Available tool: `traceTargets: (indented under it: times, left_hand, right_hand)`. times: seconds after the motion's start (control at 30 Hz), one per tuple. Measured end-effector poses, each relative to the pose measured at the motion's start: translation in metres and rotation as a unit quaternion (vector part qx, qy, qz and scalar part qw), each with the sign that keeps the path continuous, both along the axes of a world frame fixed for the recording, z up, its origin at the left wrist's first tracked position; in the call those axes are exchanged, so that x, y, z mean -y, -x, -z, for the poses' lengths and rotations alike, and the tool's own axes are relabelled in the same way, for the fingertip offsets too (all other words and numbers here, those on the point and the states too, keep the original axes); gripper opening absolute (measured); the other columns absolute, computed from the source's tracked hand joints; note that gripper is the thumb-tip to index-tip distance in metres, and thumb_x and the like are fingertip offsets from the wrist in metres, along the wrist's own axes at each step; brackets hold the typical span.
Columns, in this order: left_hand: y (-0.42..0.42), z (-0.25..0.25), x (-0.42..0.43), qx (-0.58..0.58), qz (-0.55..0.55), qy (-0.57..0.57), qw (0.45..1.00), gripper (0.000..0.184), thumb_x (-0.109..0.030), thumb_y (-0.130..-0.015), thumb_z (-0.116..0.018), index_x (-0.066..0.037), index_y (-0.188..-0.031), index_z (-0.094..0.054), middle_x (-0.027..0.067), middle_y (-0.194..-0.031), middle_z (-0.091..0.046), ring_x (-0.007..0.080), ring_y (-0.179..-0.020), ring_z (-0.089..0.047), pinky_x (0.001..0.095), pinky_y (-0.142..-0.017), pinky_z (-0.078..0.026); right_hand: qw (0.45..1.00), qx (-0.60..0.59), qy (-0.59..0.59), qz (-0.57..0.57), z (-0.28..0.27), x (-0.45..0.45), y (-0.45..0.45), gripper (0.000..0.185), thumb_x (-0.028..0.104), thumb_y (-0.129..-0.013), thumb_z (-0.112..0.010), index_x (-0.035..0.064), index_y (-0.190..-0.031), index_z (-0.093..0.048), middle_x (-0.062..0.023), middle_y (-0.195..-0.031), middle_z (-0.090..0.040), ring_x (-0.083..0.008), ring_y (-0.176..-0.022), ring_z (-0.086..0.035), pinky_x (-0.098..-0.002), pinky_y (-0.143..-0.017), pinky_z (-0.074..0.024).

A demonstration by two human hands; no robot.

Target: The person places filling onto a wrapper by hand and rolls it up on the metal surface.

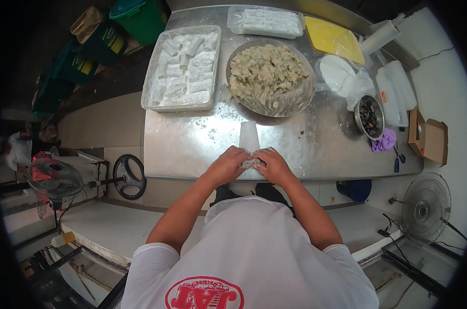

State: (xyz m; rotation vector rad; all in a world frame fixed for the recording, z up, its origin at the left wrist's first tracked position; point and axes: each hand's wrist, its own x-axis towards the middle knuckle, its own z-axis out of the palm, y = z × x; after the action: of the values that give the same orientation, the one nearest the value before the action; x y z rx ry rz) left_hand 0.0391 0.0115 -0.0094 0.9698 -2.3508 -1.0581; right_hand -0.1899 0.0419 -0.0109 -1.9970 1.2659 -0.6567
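Observation:
My left hand (228, 165) and my right hand (272, 166) are close together at the front edge of the steel table, fingers curled in on the near end of a thin pale wrapper (249, 135). The wrapper's far part lies flat, pointing away from me. Some greyish filling (253, 163) shows between my hands, partly hidden by the fingers. Beyond the wrapper, a wide round metal bowl (274, 109) holds a heap of chunky pale filling with green bits (268, 72). To its left, a rectangular tray (156, 107) contains several white-dusted rolls (197, 74).
Another plastic tray (264, 23) of white-dusted pieces and a yellow cutting board (333, 38) are at the back. On the right are a bowl of dark pieces (369, 116), a purple cloth (384, 140), blue-handled scissors (397, 162) and a cardboard box (428, 136). Fans stand either side.

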Motion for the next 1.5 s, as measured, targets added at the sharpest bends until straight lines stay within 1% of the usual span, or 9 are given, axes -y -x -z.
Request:
traceTargets:
  times: [0.17, 0.4, 0.5, 0.67, 0.77, 0.93, 1.17, 1.27, 1.5]
  left_hand:
    - [-0.004, 0.001, 0.003, -0.012, -0.017, -0.041, 0.999, 0.039, -0.003, -0.078, -0.074, -0.004, -0.116, -0.066, 0.0164, -0.118, -0.066, 0.0377, -0.114, -0.058, 0.0451, -0.101, -0.048]
    - [-0.004, 0.006, 0.005, -0.027, -0.048, -0.059, 0.997, 0.032, -0.007, -0.083, -0.070, -0.003, -0.115, -0.068, 0.0179, -0.113, -0.068, 0.0381, -0.109, -0.060, 0.0452, -0.098, -0.049]
    - [-0.003, 0.005, 0.007, -0.029, -0.072, -0.079, 0.994, 0.030, -0.007, -0.084, -0.068, -0.002, -0.114, -0.068, 0.0186, -0.113, -0.069, 0.0372, -0.108, -0.062, 0.0448, -0.097, -0.049]
    - [0.003, -0.012, 0.011, -0.021, -0.105, -0.180, 0.978, 0.031, -0.006, -0.085, -0.066, -0.002, -0.115, -0.068, 0.0189, -0.114, -0.069, 0.0362, -0.106, -0.064, 0.0429, -0.093, -0.051]
    - [0.005, -0.013, 0.007, -0.067, -0.151, -0.161, 0.973, 0.027, -0.007, -0.085, -0.068, -0.003, -0.112, -0.069, 0.0177, -0.109, -0.069, 0.0366, -0.103, -0.065, 0.0434, -0.089, -0.052]
    - [0.004, -0.001, 0.013, -0.005, -0.125, 0.017, 0.992, 0.020, -0.009, -0.082, -0.070, -0.004, -0.102, -0.070, 0.0148, -0.096, -0.065, 0.0359, -0.096, -0.060, 0.0446, -0.087, -0.050]
    - [0.009, 0.002, 0.016, 0.020, -0.133, 0.012, 0.991, 0.023, -0.007, -0.081, -0.071, -0.003, -0.104, -0.069, 0.0154, -0.097, -0.064, 0.0359, -0.096, -0.058, 0.0441, -0.088, -0.049]
    - [0.008, -0.005, 0.013, -0.051, -0.148, -0.022, 0.987, 0.029, -0.007, -0.079, -0.072, -0.005, -0.108, -0.067, 0.0161, -0.103, -0.062, 0.0361, -0.098, -0.059, 0.0438, -0.090, -0.050]
    - [0.003, -0.002, 0.023, 0.034, -0.072, 0.033, 0.996, 0.033, -0.009, -0.080, -0.075, -0.003, -0.111, -0.066, 0.0161, -0.110, -0.059, 0.0379, -0.107, -0.057, 0.0440, -0.093, -0.050]
  right_hand:
    - [0.997, 0.069, -0.024, 0.031, -0.006, 0.000, 0.001, 0.023, 0.011, -0.083, -0.074, 0.0050, -0.105, -0.070, -0.0109, -0.111, -0.069, -0.0323, -0.105, -0.063, -0.0410, -0.091, -0.0512]
    - [1.000, 0.003, -0.008, 0.024, 0.002, 0.003, -0.004, 0.029, 0.013, -0.083, -0.075, 0.0058, -0.111, -0.070, -0.0129, -0.113, -0.068, -0.0323, -0.107, -0.064, -0.0390, -0.092, -0.0521]
    - [0.996, 0.062, 0.042, 0.057, -0.013, -0.002, -0.010, 0.031, 0.011, -0.083, -0.075, 0.0060, -0.113, -0.070, -0.0142, -0.108, -0.069, -0.0331, -0.103, -0.065, -0.0396, -0.091, -0.0523]
    - [0.990, -0.020, 0.135, 0.022, 0.001, 0.002, -0.009, 0.029, 0.007, -0.084, -0.071, 0.0036, -0.113, -0.070, -0.0148, -0.106, -0.069, -0.0335, -0.099, -0.064, -0.0418, -0.088, -0.0522]
    - [0.995, -0.013, 0.098, 0.009, 0.001, 0.013, -0.008, 0.027, 0.005, -0.085, -0.070, 0.0025, -0.112, -0.070, -0.0149, -0.103, -0.069, -0.0334, -0.099, -0.064, -0.0421, -0.089, -0.0514]
    - [0.996, -0.006, 0.094, 0.008, 0.000, 0.024, -0.010, 0.026, 0.006, -0.084, -0.070, 0.0026, -0.110, -0.070, -0.0143, -0.107, -0.067, -0.0330, -0.099, -0.062, -0.0420, -0.088, -0.0505]
    - [0.986, -0.046, 0.157, 0.021, 0.009, 0.016, -0.012, 0.032, 0.009, -0.083, -0.072, 0.0048, -0.114, -0.068, -0.0122, -0.108, -0.064, -0.0326, -0.102, -0.059, -0.0427, -0.090, -0.0491]
    - [0.991, -0.066, 0.116, 0.010, 0.004, 0.021, -0.011, 0.032, 0.009, -0.082, -0.073, 0.0053, -0.113, -0.068, -0.0117, -0.105, -0.063, -0.0328, -0.101, -0.059, -0.0432, -0.089, -0.0489]
    - [0.992, -0.012, 0.123, 0.037, -0.011, 0.026, -0.017, 0.030, 0.009, -0.082, -0.071, 0.0061, -0.112, -0.068, -0.0103, -0.106, -0.062, -0.0315, -0.100, -0.058, -0.0435, -0.089, -0.0479]
